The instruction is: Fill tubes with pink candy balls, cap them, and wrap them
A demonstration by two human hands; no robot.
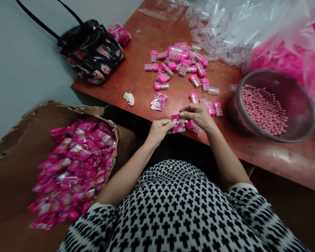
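A small pink printed packet [179, 125] is pinched between both my hands at the table's front edge. My left hand [159, 131] grips its left side with thumb and fingers. On its upper right edge, the thumb and fingertips of my right hand [196, 114] are closed. Close by lies a small stack of flat pink packets [159, 101]. Just under my right hand is a clear tube with a pink cap [193, 126], filled with pink beads and partly hidden. Farther back, a pile of similar bead-filled tubes [177, 63] covers the middle of the table.
A grey bowl [304, 105] of pink beads [264, 110] stands at right. Behind it are bags of pink caps [280, 57] and clear empty tubes [212, 38]. A flowered handbag [94, 56] sits on the left corner. Below, a cardboard box [13, 168] holds many filled pink packets [78, 168].
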